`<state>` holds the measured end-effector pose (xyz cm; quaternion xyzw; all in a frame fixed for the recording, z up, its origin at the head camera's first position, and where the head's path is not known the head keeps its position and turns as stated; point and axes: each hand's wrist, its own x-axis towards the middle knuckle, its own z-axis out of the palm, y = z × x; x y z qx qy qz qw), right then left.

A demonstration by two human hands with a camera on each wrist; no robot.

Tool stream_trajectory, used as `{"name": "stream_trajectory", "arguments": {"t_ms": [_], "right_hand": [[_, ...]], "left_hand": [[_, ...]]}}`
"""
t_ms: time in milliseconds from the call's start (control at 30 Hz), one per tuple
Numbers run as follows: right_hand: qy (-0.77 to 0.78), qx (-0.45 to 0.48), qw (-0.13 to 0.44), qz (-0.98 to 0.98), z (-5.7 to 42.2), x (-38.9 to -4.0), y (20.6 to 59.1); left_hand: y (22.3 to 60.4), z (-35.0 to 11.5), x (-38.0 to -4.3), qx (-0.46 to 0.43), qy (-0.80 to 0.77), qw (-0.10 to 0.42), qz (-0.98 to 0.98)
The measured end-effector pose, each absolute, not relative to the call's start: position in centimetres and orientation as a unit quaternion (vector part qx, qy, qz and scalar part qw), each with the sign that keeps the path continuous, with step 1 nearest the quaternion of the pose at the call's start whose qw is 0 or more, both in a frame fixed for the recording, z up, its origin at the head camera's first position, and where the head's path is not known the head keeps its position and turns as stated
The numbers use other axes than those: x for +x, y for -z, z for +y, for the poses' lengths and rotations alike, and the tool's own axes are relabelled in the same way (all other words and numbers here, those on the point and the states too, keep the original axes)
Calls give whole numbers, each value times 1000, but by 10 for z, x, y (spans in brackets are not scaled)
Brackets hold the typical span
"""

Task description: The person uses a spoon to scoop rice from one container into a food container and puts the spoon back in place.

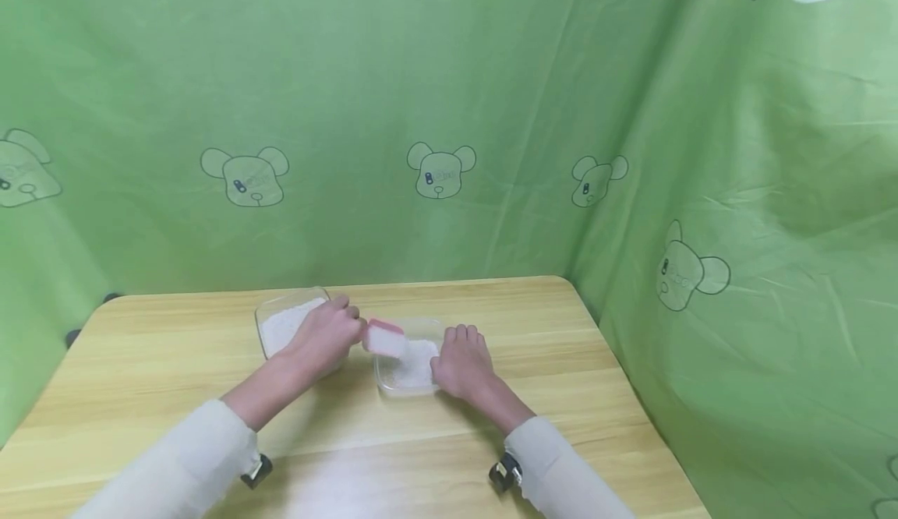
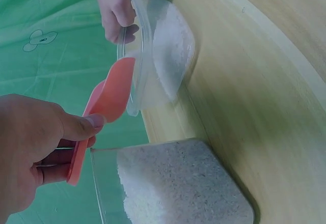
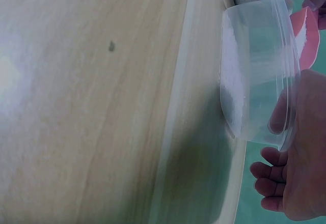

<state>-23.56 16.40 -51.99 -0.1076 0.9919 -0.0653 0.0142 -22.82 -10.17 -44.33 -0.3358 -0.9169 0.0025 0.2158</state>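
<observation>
My left hand [image 1: 324, 338] pinches the handle of a pink scoop [image 2: 116, 92] between thumb and fingers. White rice fills the scoop in the head view, and it is tilted over the near rim of a clear plastic container [image 3: 262, 74]. Rice covers the bottom of that container. On its right side, my right hand [image 1: 463, 363] grips the rim, thumb inside and fingers outside. A clear rectangular container [image 2: 104, 183], holding a larger amount of rice [image 2: 173, 183], stands to the left beneath my left hand, partly hidden by it in the head view.
Both containers stand on a light wooden table [image 1: 561, 394]. Green curtains [image 1: 351, 114] with printed bear heads hang behind the table and along its right side. Each forearm wears a small dark camera [image 1: 505, 474] at the sleeve.
</observation>
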Motion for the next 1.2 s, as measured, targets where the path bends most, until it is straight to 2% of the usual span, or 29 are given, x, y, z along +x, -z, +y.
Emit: {"name": "stream_trajectory", "arguments": {"t_ms": [367,1200], "right_hand": [[58,-107,25,992,164,-235,515],[56,-98,35,993,161,-233,514]], "left_hand": [[441,-97,-227,-351,-55,256,-899],[441,-93,-226,-377,-44,320,-868]]}}
